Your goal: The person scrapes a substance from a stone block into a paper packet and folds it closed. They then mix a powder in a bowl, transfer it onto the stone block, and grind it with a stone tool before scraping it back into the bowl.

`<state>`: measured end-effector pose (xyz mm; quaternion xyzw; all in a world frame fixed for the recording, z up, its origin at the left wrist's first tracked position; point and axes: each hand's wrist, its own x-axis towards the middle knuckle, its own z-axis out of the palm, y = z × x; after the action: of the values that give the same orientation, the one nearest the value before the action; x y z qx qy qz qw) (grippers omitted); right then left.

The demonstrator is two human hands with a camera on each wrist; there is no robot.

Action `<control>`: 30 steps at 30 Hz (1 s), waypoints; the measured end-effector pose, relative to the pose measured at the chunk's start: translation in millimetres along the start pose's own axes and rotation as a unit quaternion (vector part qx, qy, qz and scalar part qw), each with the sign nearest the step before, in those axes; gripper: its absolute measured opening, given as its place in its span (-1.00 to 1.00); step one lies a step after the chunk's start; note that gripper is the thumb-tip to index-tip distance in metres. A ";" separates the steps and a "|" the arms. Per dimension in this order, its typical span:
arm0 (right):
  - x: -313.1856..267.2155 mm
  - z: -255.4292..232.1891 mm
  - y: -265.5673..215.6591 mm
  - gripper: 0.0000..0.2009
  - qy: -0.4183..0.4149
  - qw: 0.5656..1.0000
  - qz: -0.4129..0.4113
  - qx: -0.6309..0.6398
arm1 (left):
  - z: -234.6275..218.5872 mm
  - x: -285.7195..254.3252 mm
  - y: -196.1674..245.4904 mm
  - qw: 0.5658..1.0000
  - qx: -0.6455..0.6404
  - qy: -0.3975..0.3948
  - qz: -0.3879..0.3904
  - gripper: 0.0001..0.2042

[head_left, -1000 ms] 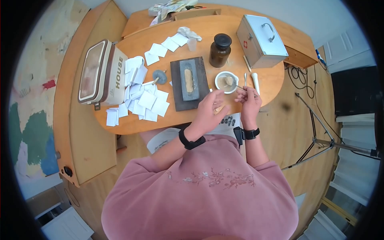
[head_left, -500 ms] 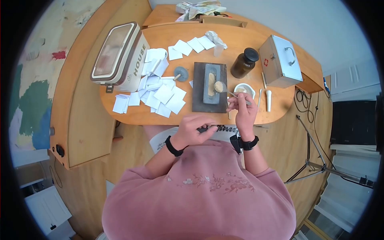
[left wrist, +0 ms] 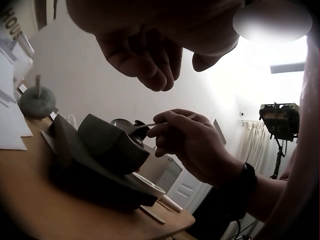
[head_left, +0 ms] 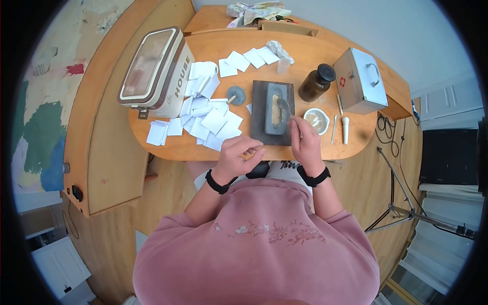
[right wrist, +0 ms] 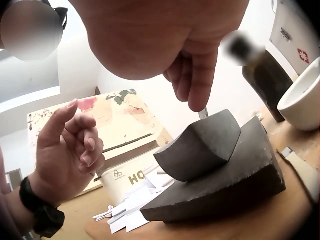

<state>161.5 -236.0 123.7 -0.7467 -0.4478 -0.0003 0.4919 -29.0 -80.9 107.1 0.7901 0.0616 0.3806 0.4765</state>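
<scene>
My right hand (head_left: 306, 145) pinches the handle of a metal spoon (head_left: 284, 105), whose bowl is over a grey stone trough (head_left: 269, 119). Tan powder (head_left: 275, 109) lies along the trough's hollow. Under the trough is a dark slab (head_left: 258, 104). In the left wrist view the spoon (left wrist: 122, 125) slants down past the trough's upper edge. My left hand (head_left: 235, 158) hovers near the table's front edge, fingers loosely curled around nothing; the right wrist view shows this hand (right wrist: 75, 137) palm inward. To the right of the slab sits a white mortar (head_left: 326, 125) containing some pale powder.
A grey stone disc with a handle (head_left: 236, 95) lies left of the slab, beside many white paper squares (head_left: 213, 120). A brown jar (head_left: 316, 84), metal case (head_left: 358, 81), white pestle (head_left: 345, 131) and small plastic cup (head_left: 283, 66) stand around. A HOUSE box (head_left: 178, 94) is at left.
My right hand has carried the spoon leftward from the mortar to the trough; its heap of powder no longer shows in the bowl. My left hand has drawn back and left, away from the mortar.
</scene>
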 end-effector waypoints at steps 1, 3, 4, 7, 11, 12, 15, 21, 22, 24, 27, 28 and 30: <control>1.5 -1.0 -1.0 -0.85 -0.002 1.000 -0.010 -0.012 | 1.2 0.2 0.8 1.000 0.000 0.000 -0.001 -0.89; 2.5 -1.3 -1.3 -0.84 -0.005 1.000 -0.019 -0.023 | 3.5 0.5 3.8 1.000 0.009 -0.005 0.001 -0.89; 2.6 -1.2 -0.9 -0.84 -0.008 0.999 -0.023 -0.030 | 4.7 0.5 3.9 1.000 0.009 -0.006 0.000 -0.89; -3.5 -2.6 0.9 -0.84 0.006 1.000 -0.024 -0.020 | 10.2 -0.6 5.2 1.000 0.007 -0.018 0.001 -0.89; -33.8 -26.5 23.7 -0.86 0.120 0.990 0.074 0.019 | 38.0 -1.4 13.6 0.995 0.002 -0.084 -0.048 -0.86; -41.3 -35.1 31.5 -0.87 0.132 0.988 0.082 -0.006 | 47.8 -0.7 17.2 0.991 -0.005 -0.115 -0.073 -0.83; -54.8 -56.4 55.1 -0.87 0.133 0.986 0.055 -0.080 | 86.6 7.2 35.0 0.986 -0.065 -0.096 -0.123 -0.71; -45.0 -64.3 81.5 -0.85 0.088 0.984 0.023 -0.155 | 136.4 15.0 15.0 0.967 -0.036 -0.178 -0.177 -0.29; -41.6 -62.6 84.3 -0.84 0.069 0.988 0.033 -0.131 | 140.0 16.2 10.9 0.966 -0.039 -0.178 -0.184 -0.24; -38.2 -63.3 85.5 -0.83 0.035 0.997 0.036 -0.065 | 136.9 24.2 17.3 0.959 -0.050 -0.186 -0.207 -0.24; -39.9 -75.8 88.4 -0.82 -0.015 0.996 0.082 0.016 | 133.1 26.1 19.2 0.951 -0.064 -0.190 -0.237 -0.24; -38.4 -78.4 90.1 -0.82 -0.014 0.996 0.084 0.019 | 132.5 25.1 19.1 0.950 -0.070 -0.186 -0.241 -0.25; -32.4 -85.2 95.2 -0.82 0.013 0.992 0.118 0.031 | 135.1 24.3 15.2 0.946 -0.070 -0.192 -0.251 -0.25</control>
<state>243.3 -331.2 83.5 -0.7788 -0.3498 0.0614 0.5170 73.2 -173.3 97.8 0.7718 0.1379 0.0932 0.6137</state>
